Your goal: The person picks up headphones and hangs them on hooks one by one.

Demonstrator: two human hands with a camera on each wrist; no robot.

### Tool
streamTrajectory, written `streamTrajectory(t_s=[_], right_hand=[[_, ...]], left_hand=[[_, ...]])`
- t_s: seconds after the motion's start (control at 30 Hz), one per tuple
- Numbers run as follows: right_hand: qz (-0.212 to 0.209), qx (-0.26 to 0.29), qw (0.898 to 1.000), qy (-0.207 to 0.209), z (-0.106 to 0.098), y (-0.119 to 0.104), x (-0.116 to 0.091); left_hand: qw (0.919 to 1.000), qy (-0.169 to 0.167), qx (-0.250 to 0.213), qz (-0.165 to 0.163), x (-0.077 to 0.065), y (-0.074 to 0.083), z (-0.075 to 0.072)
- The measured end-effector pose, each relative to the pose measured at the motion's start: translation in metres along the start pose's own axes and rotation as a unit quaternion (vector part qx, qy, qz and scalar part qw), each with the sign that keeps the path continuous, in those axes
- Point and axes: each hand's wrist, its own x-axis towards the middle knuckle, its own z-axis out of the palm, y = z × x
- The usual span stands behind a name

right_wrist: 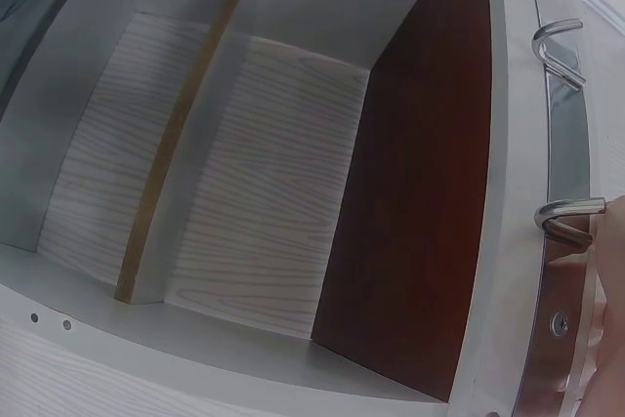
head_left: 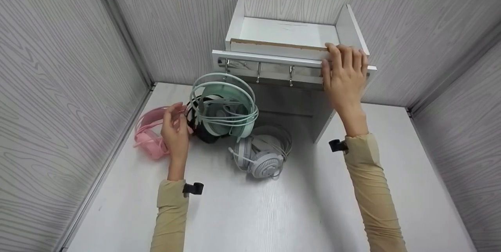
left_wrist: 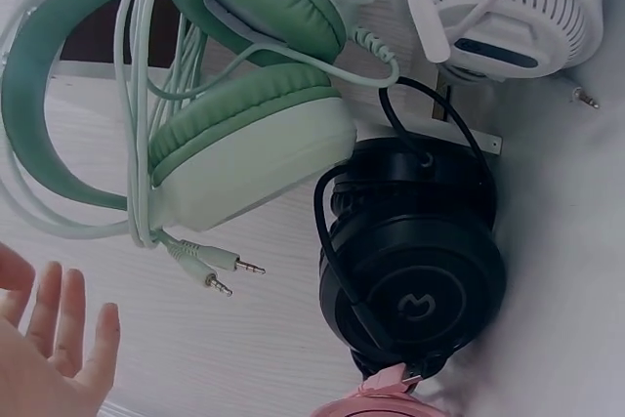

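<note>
A mint-green headset (head_left: pixel 245 128) with its cable looped round it hangs at the leftmost hook of the white shelf unit (head_left: pixel 289 29). My left hand (head_left: pixel 176 128) is just left of it, fingers loosely bent and holding nothing; in the left wrist view its fingertips are apart from the headset's plugs (left_wrist: pixel 217 271). My right hand (head_left: pixel 346 72) grips the right end of the hook rail (head_left: pixel 274 61), fingers over the top and thumb in front. A black headset (left_wrist: pixel 415 280) lies behind and below the mint one, partly hidden in the head view.
A pink headset (head_left: pixel 150 144) lies on the table at left. A white headset (head_left: pixel 266 164) lies in front of the shelf unit. Bare metal hooks (head_left: pixel 291 75) stick out along the rail. Wood-grain panels (head_left: pixel 430 29) surround the table (head_left: pixel 250 213).
</note>
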Motion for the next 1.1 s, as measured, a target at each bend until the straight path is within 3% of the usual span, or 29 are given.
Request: streamTrajectory(t_s=[0.23, 0.4, 0.6, 0.8, 0.93, 1.0, 1.1], right_hand=[[0.001, 0.000, 1.000, 0.004, -0.001, -0.001, -0.001], [-0.003, 0.003, 1.000, 0.009, -0.001, -0.001, 0.000], [-0.003, -0.001, 1.000, 0.006, -0.001, -0.002, 0.000], [-0.004, 0.005, 1.000, 0.010, 0.000, -0.001, -0.001], [-0.003, 0.006, 1.000, 0.010, -0.001, -0.002, -0.001], [-0.003, 0.006, 1.000, 0.009, -0.001, -0.002, -0.001], [-0.003, 0.004, 1.000, 0.008, -0.001, -0.002, -0.001]], left_hand=[[0.9988, -0.001, -0.049, -0.006, -0.024, -0.003, 0.000], [0.9972, -0.002, -0.072, -0.018, -0.040, -0.017, -0.001], [0.9968, 0.000, -0.051, -0.063, -0.055, -0.049, -0.001], [0.9914, -0.009, 0.010, -0.130, -0.074, -0.063, 0.001], [0.9760, -0.056, 0.074, -0.197, -0.086, -0.069, 0.005], [0.9605, -0.102, 0.112, -0.234, -0.092, -0.071, 0.008], [0.9295, -0.185, 0.157, -0.278, -0.098, -0.075, 0.013]])
